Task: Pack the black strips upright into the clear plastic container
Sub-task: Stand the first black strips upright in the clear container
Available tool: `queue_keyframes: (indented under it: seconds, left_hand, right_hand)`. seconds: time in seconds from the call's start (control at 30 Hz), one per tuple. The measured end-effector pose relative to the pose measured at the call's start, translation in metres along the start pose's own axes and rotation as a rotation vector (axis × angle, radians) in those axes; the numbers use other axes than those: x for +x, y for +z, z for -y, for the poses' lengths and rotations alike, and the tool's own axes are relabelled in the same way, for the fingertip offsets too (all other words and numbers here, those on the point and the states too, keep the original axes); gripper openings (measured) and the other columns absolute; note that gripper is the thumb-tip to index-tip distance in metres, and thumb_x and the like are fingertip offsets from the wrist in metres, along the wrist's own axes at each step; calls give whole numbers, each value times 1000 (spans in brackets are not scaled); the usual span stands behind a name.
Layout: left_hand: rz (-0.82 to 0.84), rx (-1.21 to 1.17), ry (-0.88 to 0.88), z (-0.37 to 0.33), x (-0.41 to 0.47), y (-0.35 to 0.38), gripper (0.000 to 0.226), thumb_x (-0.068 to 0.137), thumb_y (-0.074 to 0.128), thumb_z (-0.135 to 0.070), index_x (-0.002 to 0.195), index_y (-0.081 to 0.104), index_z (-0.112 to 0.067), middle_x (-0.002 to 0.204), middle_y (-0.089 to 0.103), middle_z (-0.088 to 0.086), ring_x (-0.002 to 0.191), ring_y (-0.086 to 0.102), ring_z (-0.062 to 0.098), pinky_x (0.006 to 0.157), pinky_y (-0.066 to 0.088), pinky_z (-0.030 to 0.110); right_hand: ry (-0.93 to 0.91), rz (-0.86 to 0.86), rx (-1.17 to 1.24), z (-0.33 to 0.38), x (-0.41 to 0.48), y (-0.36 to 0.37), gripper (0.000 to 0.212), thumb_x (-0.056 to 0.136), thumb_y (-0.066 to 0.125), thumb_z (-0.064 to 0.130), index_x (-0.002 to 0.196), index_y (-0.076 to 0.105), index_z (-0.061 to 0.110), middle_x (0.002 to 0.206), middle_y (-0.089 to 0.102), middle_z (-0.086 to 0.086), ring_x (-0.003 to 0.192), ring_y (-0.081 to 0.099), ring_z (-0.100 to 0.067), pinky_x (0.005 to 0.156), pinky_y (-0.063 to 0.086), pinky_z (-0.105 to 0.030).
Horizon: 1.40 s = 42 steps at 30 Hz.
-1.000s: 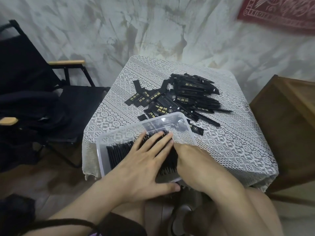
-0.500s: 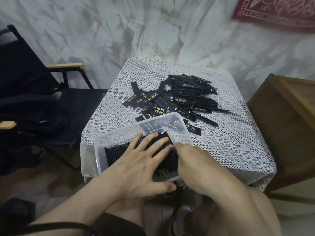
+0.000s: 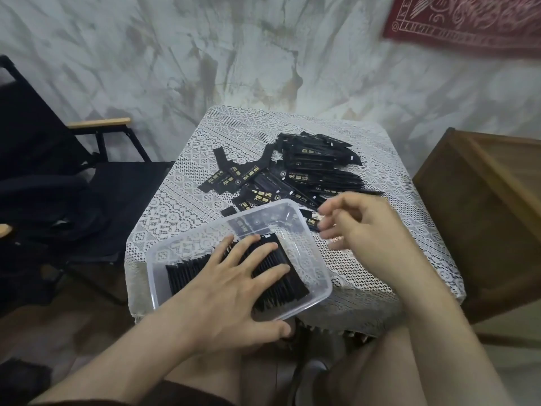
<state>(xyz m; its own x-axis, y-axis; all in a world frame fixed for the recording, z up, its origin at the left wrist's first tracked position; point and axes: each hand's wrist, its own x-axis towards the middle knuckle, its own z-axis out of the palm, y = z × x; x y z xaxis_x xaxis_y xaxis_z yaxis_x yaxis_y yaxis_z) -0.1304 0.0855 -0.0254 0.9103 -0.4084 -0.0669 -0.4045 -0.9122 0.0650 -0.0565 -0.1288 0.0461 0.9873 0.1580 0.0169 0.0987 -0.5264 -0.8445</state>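
clear plastic container holds upright black strips; left hand atop.

The strips at the middle of the frame bear gold print, too small to read; lettering on the red cloth, upper right, is illegible.

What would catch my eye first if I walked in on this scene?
Probably the heap of loose black strips on the lace tablecloth. Nearer, the left hand lies flat on strips standing in the clear container, and the right hand hovers open beside it.
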Motion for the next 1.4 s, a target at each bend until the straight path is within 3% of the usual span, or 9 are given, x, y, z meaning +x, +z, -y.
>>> queue_keyframes:
  seconds: [0.13,0.23,0.33,0.47,0.63,0.87,1.1,1.27,1.4]
  left_hand:
    - [-8,-22,-5,0,-2,0,94,82,25,-91,161,15,-41,171,-6,-6,154,-21,18,122,-15,47]
    - [-15,-48,-5,-4,-1,-3,93,82,28,-89,161,16,-41,170,-11,-9,153,-24,16,121,-16,47]
    - [-45,-56,-1,-2,-1,0,93,82,28,-91,160,25,-39,171,-3,-9,156,-16,18,121,-12,47]
    - [-63,-53,5,0,-1,3,96,82,18,-94,158,32,-38,171,8,-8,157,-8,19,121,-8,48]
    - [-92,-61,11,0,-1,2,92,83,27,-91,158,33,-38,171,11,-7,157,-5,21,122,-8,48]
    - [-92,-73,13,0,-2,3,91,84,30,-90,158,32,-38,171,9,-7,157,-6,21,121,-9,48]
    - [-88,-58,16,1,-2,6,90,84,28,-91,154,40,-37,169,20,-5,158,6,24,121,-2,50]
    - [-81,-63,18,2,-1,6,89,83,32,-91,154,40,-36,169,20,-5,158,6,25,121,-3,50]
    - [-90,-77,16,1,-2,4,91,83,31,-91,157,34,-38,171,10,-8,158,-3,23,121,-8,49]
  right_hand:
    - [-7,19,-346,-35,55,14,13,99,63,20,108,73,25,94,73,4,80,68,-16,72,57,-35]
    - [-65,164,-584,-54,87,28,37,95,71,29,131,65,28,124,67,1,107,65,-21,94,54,-41]
    - [-99,260,-662,-52,107,32,50,90,76,32,137,59,27,128,65,2,114,62,-24,97,51,-39]
    - [-93,334,-679,-48,117,34,28,89,77,34,114,66,29,95,65,7,93,59,-19,75,39,-30]
    - [-44,298,-580,-43,118,28,15,90,74,39,89,64,28,93,69,1,90,64,-22,76,49,-34]
    - [28,328,-628,-25,118,1,15,87,79,34,93,67,31,97,73,1,95,65,-20,88,49,-34]
    - [204,463,-690,-33,112,-22,31,85,81,38,89,73,8,82,69,-3,77,59,-22,73,46,-33]
    - [236,483,-673,-28,108,-51,19,87,80,31,99,75,17,88,66,4,77,58,-13,61,44,-27]
    - [287,500,-645,-30,108,-60,18,85,82,30,86,71,15,84,67,0,79,58,-18,63,46,-29]
